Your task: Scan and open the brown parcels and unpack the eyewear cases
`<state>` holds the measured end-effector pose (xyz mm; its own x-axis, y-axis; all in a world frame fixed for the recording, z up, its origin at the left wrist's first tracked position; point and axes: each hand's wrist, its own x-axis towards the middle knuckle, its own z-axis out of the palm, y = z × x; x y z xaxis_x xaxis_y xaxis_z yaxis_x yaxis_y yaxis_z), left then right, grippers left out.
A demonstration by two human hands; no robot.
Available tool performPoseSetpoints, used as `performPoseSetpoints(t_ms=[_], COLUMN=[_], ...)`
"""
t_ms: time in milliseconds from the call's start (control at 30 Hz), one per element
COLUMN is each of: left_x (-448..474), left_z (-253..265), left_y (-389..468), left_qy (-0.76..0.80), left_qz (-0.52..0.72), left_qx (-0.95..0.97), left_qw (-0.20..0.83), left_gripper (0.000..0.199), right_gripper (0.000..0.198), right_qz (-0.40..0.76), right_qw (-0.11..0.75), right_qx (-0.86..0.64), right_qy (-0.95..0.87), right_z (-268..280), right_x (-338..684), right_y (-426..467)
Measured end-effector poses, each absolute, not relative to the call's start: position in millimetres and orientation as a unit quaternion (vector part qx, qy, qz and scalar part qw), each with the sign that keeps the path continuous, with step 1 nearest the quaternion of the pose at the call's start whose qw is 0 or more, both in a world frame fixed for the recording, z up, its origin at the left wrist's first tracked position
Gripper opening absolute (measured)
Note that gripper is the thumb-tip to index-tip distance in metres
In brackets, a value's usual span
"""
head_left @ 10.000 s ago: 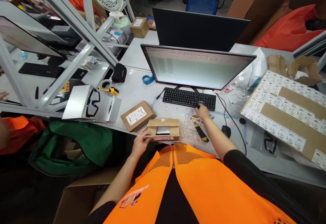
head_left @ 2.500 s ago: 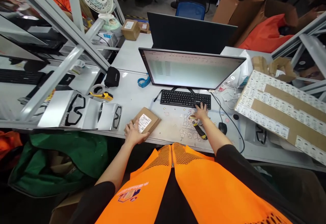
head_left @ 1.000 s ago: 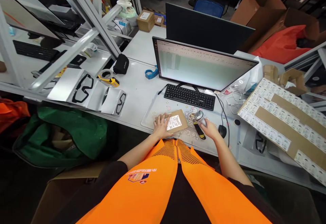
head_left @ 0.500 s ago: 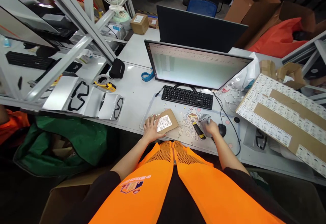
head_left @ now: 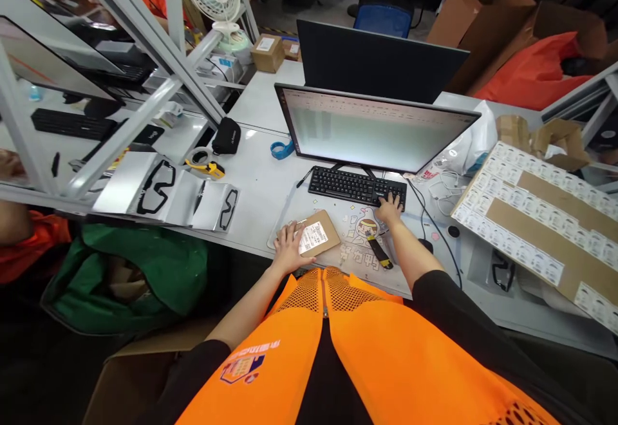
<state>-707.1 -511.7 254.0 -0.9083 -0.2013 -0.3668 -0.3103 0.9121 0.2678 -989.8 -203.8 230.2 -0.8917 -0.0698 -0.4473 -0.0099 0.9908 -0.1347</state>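
Note:
My left hand (head_left: 290, 248) rests on the left side of a small cardboard box (head_left: 330, 226), fingers spread over its white label (head_left: 313, 237). My right hand (head_left: 390, 210) is at the right end of the black keyboard (head_left: 347, 186), its fingers apart on the number keys, holding nothing. Between the hands, on the printed desk mat (head_left: 351, 264), lies a yellow and black utility knife (head_left: 379, 250). The black mouse (head_left: 425, 245) is partly hidden behind my right forearm.
A lit monitor (head_left: 376, 132) stands behind the keyboard. On the left lie packaged black frame-shaped parts (head_left: 157, 187), a yellow tape dispenser (head_left: 210, 168) and a black pouch (head_left: 226, 136). A large label-covered cardboard sheet (head_left: 524, 219) leans over the right side. A green bag (head_left: 130, 277) sits below the desk's left edge.
My right hand has left the grey object it was on by the mouse and moved up and left onto the keyboard. My left hand stays on the box.

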Motion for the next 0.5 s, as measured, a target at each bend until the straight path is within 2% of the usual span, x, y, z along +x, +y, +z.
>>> performPoseSetpoints(t_ms=[67, 200, 333, 400, 500], left_x=[-709.3, -712.8, -719.8, -728.9, -749.4], left_z=[257.7, 263.2, 263.7, 263.1, 263.3], left_y=[-509.2, -507.9, -535.5, -560.6, -597.5], left_qy=[0.959, 0.95, 0.945, 0.931, 0.925], left_qz=[0.162, 0.158, 0.199, 0.238, 0.288], left_qx=[-0.134, -0.129, -0.098, -0.063, -0.027], left_qw=[0.192, 0.236, 0.241, 0.27, 0.248], left_gripper=[0.136, 0.147, 0.139, 0.136, 0.111], right_gripper=[0.069, 0.056, 0.053, 0.055, 0.066], right_qz=[-0.076, -0.113, -0.156, -0.149, -0.111], right_qw=[0.226, 0.164, 0.237, 0.234, 0.216], right_qx=[-0.025, -0.042, -0.068, -0.078, -0.078], right_qy=[0.971, 0.979, 0.957, 0.957, 0.967], right_z=[232.5, 249.3, 253.4, 244.0, 224.2], right_x=[-989.2, -969.9, -908.4, -868.6, -819.2], right_y=[-206.9, -216.1, -208.7, -197.9, -185.0])
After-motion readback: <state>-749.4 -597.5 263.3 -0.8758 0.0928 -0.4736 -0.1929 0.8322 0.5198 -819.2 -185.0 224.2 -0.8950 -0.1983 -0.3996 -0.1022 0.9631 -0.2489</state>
